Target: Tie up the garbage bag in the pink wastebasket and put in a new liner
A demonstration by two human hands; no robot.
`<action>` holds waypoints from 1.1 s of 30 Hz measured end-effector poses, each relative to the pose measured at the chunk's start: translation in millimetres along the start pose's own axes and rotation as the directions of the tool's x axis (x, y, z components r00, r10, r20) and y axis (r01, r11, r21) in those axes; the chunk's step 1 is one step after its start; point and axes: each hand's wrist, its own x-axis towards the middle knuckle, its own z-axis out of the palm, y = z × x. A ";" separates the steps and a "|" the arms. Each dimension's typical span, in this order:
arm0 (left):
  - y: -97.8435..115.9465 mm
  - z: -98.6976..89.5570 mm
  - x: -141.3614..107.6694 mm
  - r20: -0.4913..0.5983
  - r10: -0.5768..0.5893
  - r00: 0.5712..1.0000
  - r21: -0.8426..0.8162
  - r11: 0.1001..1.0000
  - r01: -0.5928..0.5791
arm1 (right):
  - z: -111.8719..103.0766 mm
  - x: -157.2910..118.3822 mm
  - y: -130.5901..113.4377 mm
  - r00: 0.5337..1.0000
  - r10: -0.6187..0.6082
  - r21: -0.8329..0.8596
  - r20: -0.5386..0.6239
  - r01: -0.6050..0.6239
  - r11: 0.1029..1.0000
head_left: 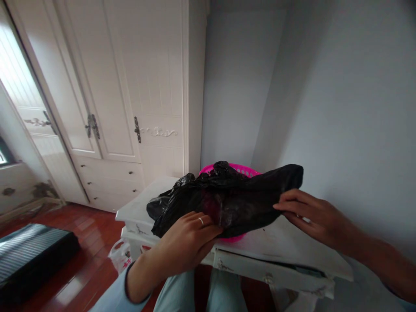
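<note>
A black plastic bag (247,203) is spread over a pink basket (242,167), whose rim shows behind the bag and a little in front. With bent fingers, my left hand (195,234) grips the bag's near edge at the middle. My right hand (302,210) pinches the bag's right end between thumb and fingers. The bag's left part is crumpled. Whatever lies inside the basket is hidden by the plastic.
Under the basket stands a white dressing table (308,247) with a drawer front (247,266). A white wardrobe (156,78) rises at the left, a grey wall (357,95) at the right. On the red floor are a black ridged case (35,255) and a white plastic bag (120,255).
</note>
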 end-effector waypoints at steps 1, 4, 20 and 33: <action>-0.7 5.8 -6.7 0.076 -0.027 0.997 0.009 1.000 0.026 | 3.7 -16.0 -1.6 1.000 0.004 -0.014 0.012 -0.004 1.000; -5.6 23.6 -17.8 0.284 -0.095 0.954 0.032 0.995 0.090 | 21.6 -59.3 -0.3 0.977 0.081 -0.061 0.199 -0.070 0.996; 11.0 34.4 66.9 -0.191 -0.027 0.981 0.158 0.986 0.058 | 9.1 45.6 -4.3 0.970 0.240 -0.174 -0.025 -0.241 0.955; -17.3 51.0 41.7 -0.288 -0.184 0.940 0.010 0.981 0.195 | -0.3 80.0 68.2 0.770 0.638 0.081 0.017 -0.637 0.767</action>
